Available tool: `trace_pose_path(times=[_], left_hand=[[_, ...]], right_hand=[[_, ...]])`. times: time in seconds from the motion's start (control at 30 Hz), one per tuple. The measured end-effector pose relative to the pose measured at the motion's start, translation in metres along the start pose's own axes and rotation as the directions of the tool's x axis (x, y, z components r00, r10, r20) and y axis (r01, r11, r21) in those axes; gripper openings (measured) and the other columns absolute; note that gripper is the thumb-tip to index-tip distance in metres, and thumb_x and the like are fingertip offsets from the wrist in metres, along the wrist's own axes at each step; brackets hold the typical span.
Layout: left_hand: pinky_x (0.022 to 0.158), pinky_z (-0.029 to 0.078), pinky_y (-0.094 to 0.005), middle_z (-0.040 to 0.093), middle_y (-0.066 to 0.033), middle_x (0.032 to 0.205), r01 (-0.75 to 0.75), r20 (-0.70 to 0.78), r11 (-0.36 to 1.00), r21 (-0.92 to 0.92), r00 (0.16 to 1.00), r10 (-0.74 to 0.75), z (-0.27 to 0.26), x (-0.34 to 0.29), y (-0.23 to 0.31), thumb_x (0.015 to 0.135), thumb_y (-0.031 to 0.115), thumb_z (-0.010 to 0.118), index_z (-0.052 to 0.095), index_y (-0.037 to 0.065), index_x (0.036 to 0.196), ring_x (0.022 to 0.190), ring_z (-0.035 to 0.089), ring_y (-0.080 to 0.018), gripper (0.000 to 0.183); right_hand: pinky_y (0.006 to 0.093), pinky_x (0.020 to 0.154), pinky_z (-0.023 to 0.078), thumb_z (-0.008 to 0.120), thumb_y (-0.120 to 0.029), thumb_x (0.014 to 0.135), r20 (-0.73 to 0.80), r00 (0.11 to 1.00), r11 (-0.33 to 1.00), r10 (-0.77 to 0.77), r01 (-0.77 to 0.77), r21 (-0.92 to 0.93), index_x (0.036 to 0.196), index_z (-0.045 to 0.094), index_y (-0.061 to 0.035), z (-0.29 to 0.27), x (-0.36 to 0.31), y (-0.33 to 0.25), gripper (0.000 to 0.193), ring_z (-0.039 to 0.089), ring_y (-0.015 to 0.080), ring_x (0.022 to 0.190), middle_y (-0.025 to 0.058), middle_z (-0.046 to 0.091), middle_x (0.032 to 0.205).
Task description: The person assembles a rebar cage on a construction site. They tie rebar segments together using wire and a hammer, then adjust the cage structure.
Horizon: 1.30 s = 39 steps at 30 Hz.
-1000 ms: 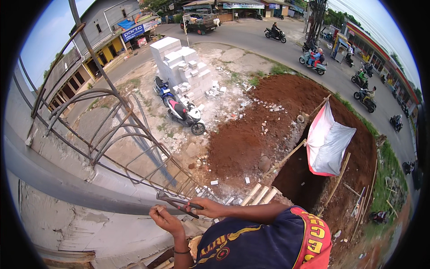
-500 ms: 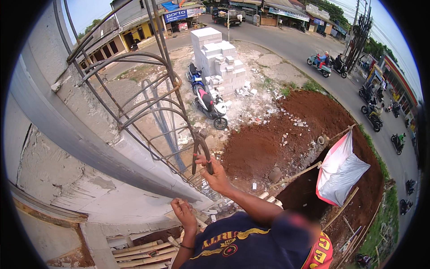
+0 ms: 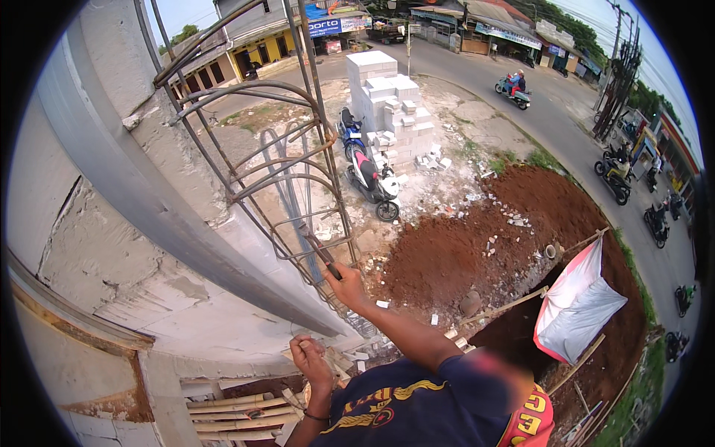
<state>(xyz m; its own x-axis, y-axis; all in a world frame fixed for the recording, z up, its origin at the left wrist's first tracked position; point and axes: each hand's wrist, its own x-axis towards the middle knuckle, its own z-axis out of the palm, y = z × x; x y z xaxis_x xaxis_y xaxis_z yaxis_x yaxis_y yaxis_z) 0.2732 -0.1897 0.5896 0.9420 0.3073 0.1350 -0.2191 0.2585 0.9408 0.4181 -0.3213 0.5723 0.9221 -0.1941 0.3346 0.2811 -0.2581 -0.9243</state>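
My right hand [image 3: 345, 287] is closed round the dark handles of a pair of pincers [image 3: 328, 258]. The tool's head points up and left, in among the lower bars of a steel rebar cage [image 3: 322, 179]; whether its jaws grip anything I cannot tell. Below and to the left, my left hand [image 3: 310, 359] has its fingers curled together near the lower end of a grey metal beam [image 3: 194, 249]. What those fingers hold, if anything, is too small to make out.
A rough block wall [image 3: 112, 268] runs along the left, with bamboo poles [image 3: 238, 417] below. Down on the ground are stacked white blocks [image 3: 387, 112], parked motorbikes [image 3: 372, 182], a red soil heap [image 3: 439, 253], a pit and a white tarp [image 3: 577, 298]. Traffic passes on the road.
My right hand has tipped the pincers left and lowered them into the cage bars, and their spread handles have come together. My left hand stays curled near the beam. The view has shifted slightly.
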Motion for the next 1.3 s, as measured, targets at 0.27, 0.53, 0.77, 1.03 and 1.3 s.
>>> trace_pose_path(times=[0.27, 0.53, 0.77, 1.03, 1.3], left_hand=[[0.056, 0.035, -0.024, 0.041, 0.0001, 0.071, -0.073, 0.166, 0.994, -0.084, 0.982, 0.086, 0.031, 0.025, 0.01, 0.105, 0.028, 0.041, 0.043, 0.008, 0.101, 0.061, 0.037, -0.0077, 0.02], [0.064, 0.04, -0.0264, 0.044, -0.0013, 0.075, -0.114, 0.34, 0.964, -0.24, 0.92, 0.193, 0.073, 0.042, 0.011, 0.104, 0.031, 0.045, 0.043, 0.009, 0.102, 0.068, 0.043, -0.0104, 0.022], [0.079, 0.047, -0.0308, 0.055, -0.0082, 0.087, -0.194, 0.491, 0.971, -0.138, 0.838, 0.238, 0.096, 0.069, 0.041, 0.102, 0.033, 0.049, 0.049, 0.002, 0.1, 0.081, 0.054, -0.0148, 0.031], [0.066, 0.046, -0.0353, 0.052, 0.0004, 0.067, 0.308, 0.877, 0.92, -0.241, 0.475, 0.071, 0.098, 0.093, 0.103, 0.095, 0.028, 0.06, 0.059, 0.007, 0.096, 0.064, 0.051, -0.0161, 0.02], [0.063, 0.049, -0.0302, 0.06, -0.0066, 0.078, 0.189, 0.509, 0.904, -0.384, 0.86, 0.036, 0.118, 0.091, 0.098, 0.096, 0.021, 0.061, 0.057, 0.005, 0.098, 0.065, 0.056, -0.0154, 0.016]], right_hand=[[0.0439, 0.072, 0.048, 0.061, -0.024, 0.092, 0.182, 0.982, 0.989, 0.051, -0.025, -0.144, 0.111, 0.059, -0.0011, -0.017, -0.032, 0.035, 0.03, 0.06, 0.0388, 0.077, 0.022, 0.061, 0.083], [0.0407, 0.09, 0.045, 0.052, -0.026, 0.099, 0.371, 0.928, 0.898, -0.036, -0.132, 0.419, 0.121, 0.053, 0.0003, -0.06, -0.071, -0.031, 0.034, 0.057, 0.0281, 0.104, 0.0139, 0.055, 0.114], [0.021, 0.048, 0.025, 0.048, -0.023, 0.102, 0.556, 0.814, 0.638, 0.167, -0.52, 0.568, 0.102, 0.059, -0.0046, -0.098, -0.062, -0.051, 0.021, 0.031, 0.0034, 0.054, -0.0076, 0.037, 0.064], [0.022, 0.051, 0.028, 0.054, -0.024, 0.1, 0.772, 0.631, 0.726, 0.074, -0.565, 0.392, 0.116, 0.064, -0.0046, -0.14, -0.044, -0.067, 0.027, 0.034, 0.0042, 0.055, -0.0073, 0.039, 0.063], [0.0257, 0.065, 0.044, 0.058, -0.015, 0.094, 0.633, 0.769, 0.907, -0.087, -0.203, 0.37, 0.109, 0.068, -0.0043, -0.149, -0.043, -0.09, 0.02, 0.052, 0.0079, 0.071, -0.0004, 0.064, 0.08]])
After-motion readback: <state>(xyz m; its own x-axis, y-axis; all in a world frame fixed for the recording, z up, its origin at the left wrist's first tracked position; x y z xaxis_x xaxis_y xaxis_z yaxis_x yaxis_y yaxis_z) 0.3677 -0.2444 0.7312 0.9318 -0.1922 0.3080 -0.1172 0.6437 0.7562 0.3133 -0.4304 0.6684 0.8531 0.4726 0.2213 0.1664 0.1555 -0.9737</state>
